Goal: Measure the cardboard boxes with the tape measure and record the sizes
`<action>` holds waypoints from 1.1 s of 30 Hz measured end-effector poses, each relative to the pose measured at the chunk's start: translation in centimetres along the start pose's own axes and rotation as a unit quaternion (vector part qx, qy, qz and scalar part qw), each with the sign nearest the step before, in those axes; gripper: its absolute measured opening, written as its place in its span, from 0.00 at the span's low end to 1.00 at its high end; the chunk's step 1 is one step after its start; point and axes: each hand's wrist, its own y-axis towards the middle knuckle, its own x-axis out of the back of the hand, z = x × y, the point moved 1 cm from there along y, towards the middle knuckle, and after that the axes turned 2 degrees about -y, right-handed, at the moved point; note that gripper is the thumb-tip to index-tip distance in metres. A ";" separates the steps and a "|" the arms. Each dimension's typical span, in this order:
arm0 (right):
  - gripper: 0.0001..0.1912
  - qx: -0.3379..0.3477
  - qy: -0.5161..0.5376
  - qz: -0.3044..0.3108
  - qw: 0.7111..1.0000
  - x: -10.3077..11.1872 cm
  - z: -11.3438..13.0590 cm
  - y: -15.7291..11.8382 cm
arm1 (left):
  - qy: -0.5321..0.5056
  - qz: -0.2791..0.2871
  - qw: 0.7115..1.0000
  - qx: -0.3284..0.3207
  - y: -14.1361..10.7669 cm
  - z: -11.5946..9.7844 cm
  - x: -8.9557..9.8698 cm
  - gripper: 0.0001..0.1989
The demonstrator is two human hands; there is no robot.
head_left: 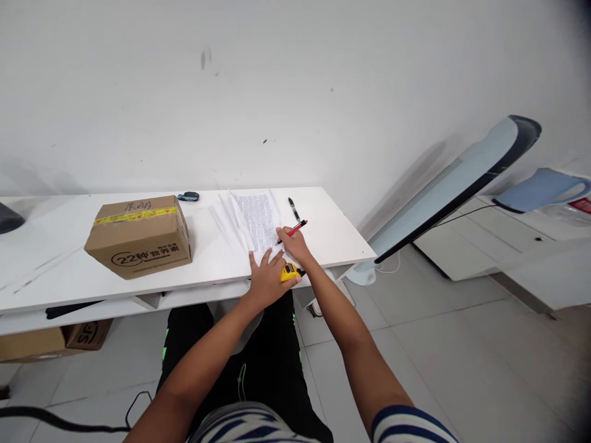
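Note:
My right hand (294, 243) grips a red pen with black ends (297, 227), its tip down at the lower right of a sheet of paper (255, 215) dense with handwriting. The sheet lies on a loose, creased stack of white pages. My left hand (269, 277) rests with spread fingers on the bottom edge of the paper. Between its thumb and fingers, at the table's front edge, sits a yellow and black tape measure (290, 272); whether the thumb presses it I cannot tell. A black pen (294, 209) lies beyond my right hand.
A taped cardboard box (138, 237) stands left on the white table (332, 227), with a small dark object (189, 196) behind it. To the right leans a tall pale panel with a dark edge (452, 178). A blue jug (540, 189) stands on a white cabinet (489, 240).

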 end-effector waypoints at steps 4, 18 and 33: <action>0.21 0.005 -0.004 -0.007 1.000 0.0 0.0 0.0 | 0.002 0.003 1.000 0.001 0.0 0.0 0.0 0.24; 0.21 -0.008 0.001 -0.017 1.000 0.2 -0.1 0.0 | 0.001 0.003 1.000 0.000 0.0 0.0 0.0 0.24; 0.27 0.073 -0.111 -0.035 0.991 -1.2 -1.7 1.9 | -0.021 0.016 1.000 -0.010 -0.5 0.8 0.8 0.25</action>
